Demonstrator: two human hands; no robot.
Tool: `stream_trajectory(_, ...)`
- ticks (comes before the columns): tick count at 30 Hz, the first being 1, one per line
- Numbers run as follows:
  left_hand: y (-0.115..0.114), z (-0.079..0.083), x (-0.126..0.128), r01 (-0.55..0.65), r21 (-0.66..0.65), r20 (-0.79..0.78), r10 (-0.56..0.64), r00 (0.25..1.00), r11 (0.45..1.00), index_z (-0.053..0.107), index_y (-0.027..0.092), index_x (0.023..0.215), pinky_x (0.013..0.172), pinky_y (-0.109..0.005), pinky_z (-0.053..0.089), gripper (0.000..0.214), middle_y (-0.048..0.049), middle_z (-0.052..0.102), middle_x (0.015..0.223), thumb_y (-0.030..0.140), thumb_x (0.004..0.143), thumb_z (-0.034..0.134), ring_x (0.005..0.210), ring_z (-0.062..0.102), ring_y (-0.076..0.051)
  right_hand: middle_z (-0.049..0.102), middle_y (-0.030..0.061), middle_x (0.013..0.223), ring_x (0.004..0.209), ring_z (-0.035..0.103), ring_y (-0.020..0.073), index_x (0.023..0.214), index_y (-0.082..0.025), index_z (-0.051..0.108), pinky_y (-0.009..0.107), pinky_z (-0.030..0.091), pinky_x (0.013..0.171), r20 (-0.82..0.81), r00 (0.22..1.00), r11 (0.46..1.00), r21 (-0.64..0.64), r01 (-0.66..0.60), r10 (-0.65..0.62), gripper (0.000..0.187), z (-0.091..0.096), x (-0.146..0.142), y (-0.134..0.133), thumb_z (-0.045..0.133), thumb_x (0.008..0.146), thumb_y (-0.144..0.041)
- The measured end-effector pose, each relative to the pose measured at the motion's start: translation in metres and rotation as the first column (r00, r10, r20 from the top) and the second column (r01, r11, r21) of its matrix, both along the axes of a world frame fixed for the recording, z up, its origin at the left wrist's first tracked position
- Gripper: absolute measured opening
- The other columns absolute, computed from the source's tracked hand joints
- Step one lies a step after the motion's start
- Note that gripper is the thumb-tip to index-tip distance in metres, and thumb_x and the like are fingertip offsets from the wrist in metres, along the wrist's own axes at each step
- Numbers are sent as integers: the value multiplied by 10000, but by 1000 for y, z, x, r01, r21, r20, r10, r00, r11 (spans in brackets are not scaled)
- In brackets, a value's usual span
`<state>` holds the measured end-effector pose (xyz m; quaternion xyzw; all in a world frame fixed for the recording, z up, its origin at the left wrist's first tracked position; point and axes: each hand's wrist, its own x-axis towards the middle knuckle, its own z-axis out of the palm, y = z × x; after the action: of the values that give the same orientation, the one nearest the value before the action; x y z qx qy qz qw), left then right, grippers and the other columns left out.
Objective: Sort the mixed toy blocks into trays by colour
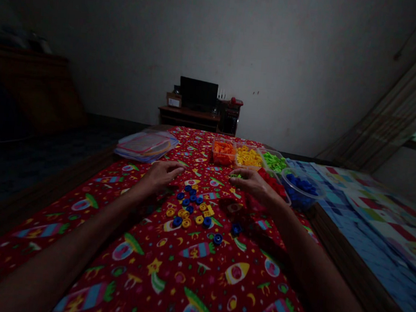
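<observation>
A scatter of small blue and yellow plastic pieces lies on a red patterned cloth between my arms. My left hand rests palm down on the cloth just left of the pile, fingers loosely curled, nothing visible in it. My right hand hovers right of the pile with its fingers pinched on a small green piece. Behind it stand clear tubs of orange pieces, yellow pieces, green pieces, red pieces and blue pieces.
A stack of clear plastic lids or bags lies at the far left of the cloth. A patchwork blue cloth covers the surface to the right. A low desk with a dark monitor stands against the far wall. The room is dim.
</observation>
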<state>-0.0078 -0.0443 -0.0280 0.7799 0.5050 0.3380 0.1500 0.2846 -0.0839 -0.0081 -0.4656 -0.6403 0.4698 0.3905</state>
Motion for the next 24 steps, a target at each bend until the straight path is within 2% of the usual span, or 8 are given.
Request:
stream_trajectory(3,11,-23,-9,-59,-161,-3,59,998,985,681,146,956,605,-266,496,424,-62,727,786,442,786,431,686,641,-207,579,-36,597,518,506,64,886,-117,646,178,413,510,129,987,990,111,84,-98,322,16,38,17,711,649,-326)
stream_trajectory(4,13,-30,-10,-52,-184,-22,48,999,981,686,156,939,624,-267,502,407,-60,731,814,435,766,445,710,646,-211,573,-35,575,495,503,62,885,-111,648,174,415,491,168,974,983,128,134,-155,308,21,52,26,712,651,-301)
stream_trajectory(8,18,-47,-9,-89,-144,-20,87,996,985,700,195,846,781,-279,500,363,-50,728,932,423,714,450,864,648,-230,573,-20,532,447,514,62,829,-88,649,172,450,472,316,869,924,171,341,-379,210,41,106,69,724,652,-173)
stream_trajectory(12,21,-51,-7,-110,-111,-17,108,994,988,701,206,823,796,-312,505,382,-54,726,917,443,699,428,870,649,-248,561,-8,506,465,541,78,759,-82,649,194,495,524,443,719,844,248,476,-536,135,57,140,112,728,678,-156)
stream_trajectory(16,23,-53,-8,-112,-83,-21,110,994,990,701,211,776,790,-316,510,371,-54,727,896,443,685,427,856,653,-252,608,41,592,505,570,113,844,-67,656,251,530,524,572,615,826,232,513,-543,219,66,142,135,728,708,-222)
stream_trajectory(20,24,-55,-10,-102,-60,-33,100,994,993,702,209,805,804,-322,504,386,-59,723,914,448,712,412,874,652,-250,655,92,761,573,598,132,1047,-66,637,234,517,498,742,423,828,314,464,-519,372,73,129,137,695,751,-284)
stream_trajectory(22,24,-57,-10,-91,-55,-35,90,995,994,702,207,808,800,-319,504,391,-60,724,908,450,717,410,873,652,-250,663,86,749,569,605,121,1072,-68,639,195,494,504,775,395,855,348,385,-493,347,76,122,132,643,798,-281)
stream_trajectory(24,24,-57,-11,-86,-50,-35,84,996,995,703,209,809,793,-313,506,387,-56,725,904,449,715,415,865,653,-249,672,84,737,557,606,111,1050,-66,654,176,476,513,794,403,884,349,310,-455,298,80,116,124,600,828,-257)
